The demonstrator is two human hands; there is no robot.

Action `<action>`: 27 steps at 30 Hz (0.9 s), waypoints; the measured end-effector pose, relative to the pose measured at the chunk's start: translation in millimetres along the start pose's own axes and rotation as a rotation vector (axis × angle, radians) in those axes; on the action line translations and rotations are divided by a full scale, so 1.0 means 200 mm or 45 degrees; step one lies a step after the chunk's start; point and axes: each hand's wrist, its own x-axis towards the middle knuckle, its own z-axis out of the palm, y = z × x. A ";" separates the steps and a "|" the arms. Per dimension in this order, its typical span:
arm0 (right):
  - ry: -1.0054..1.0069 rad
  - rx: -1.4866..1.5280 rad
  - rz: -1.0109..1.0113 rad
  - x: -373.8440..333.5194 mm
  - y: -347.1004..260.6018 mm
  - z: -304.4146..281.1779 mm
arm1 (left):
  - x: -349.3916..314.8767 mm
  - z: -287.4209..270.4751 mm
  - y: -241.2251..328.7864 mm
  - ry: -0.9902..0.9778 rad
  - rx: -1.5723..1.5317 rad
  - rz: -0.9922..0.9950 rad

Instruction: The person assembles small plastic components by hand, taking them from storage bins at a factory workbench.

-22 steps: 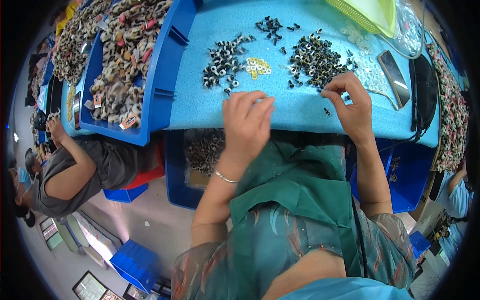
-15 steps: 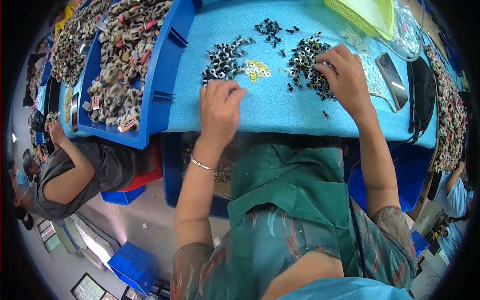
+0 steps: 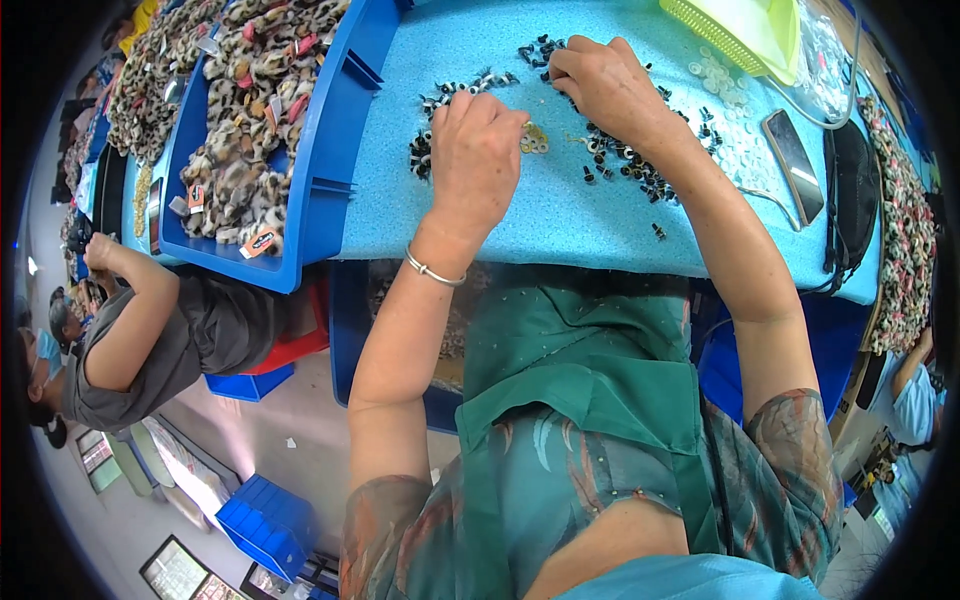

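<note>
My left hand (image 3: pixel 475 155) is over the left pile of black-and-white plastic toy eyes (image 3: pixel 420 155), fingers curled down and thumb tip beside a few flat yellow and white rings (image 3: pixel 535 142). Whatever its fingertips hold is hidden. My right hand (image 3: pixel 605 88) reaches across the table, its fingers bent together next to a small group of black pegs (image 3: pixel 540 48); any piece in them is too small to see. Under its wrist lies the larger pile of black stemmed eyes (image 3: pixel 655 183), partly covered by the forearm.
A blue bin (image 3: pixel 320 150) of spotted plush pieces (image 3: pixel 235 150) borders the left side. To the right are clear plastic discs (image 3: pixel 715 75), a yellow-green basket (image 3: pixel 735 45), a phone (image 3: pixel 792 165), a cable and a black pouch (image 3: pixel 852 190). Another person (image 3: pixel 130 330) sits at left.
My right hand has moved left and away from me, from the large pile to the small group of black pegs. My left hand has shifted forward and right, nearer the yellow rings.
</note>
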 end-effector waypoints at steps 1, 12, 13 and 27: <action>0.003 0.000 0.005 0.00 0.00 -0.01 | 0.01 0.01 0.00 -0.067 0.050 -0.002; 0.060 1.282 0.326 -0.26 -0.08 -0.19 | 0.03 -0.05 0.01 -0.185 -0.005 -0.042; 0.045 1.473 0.345 -0.29 -0.07 -0.19 | 0.02 -0.04 0.00 -0.102 -0.153 -0.062; 0.146 1.506 0.504 -0.35 -0.20 -0.14 | -0.03 -0.05 0.18 -0.015 -1.051 -0.701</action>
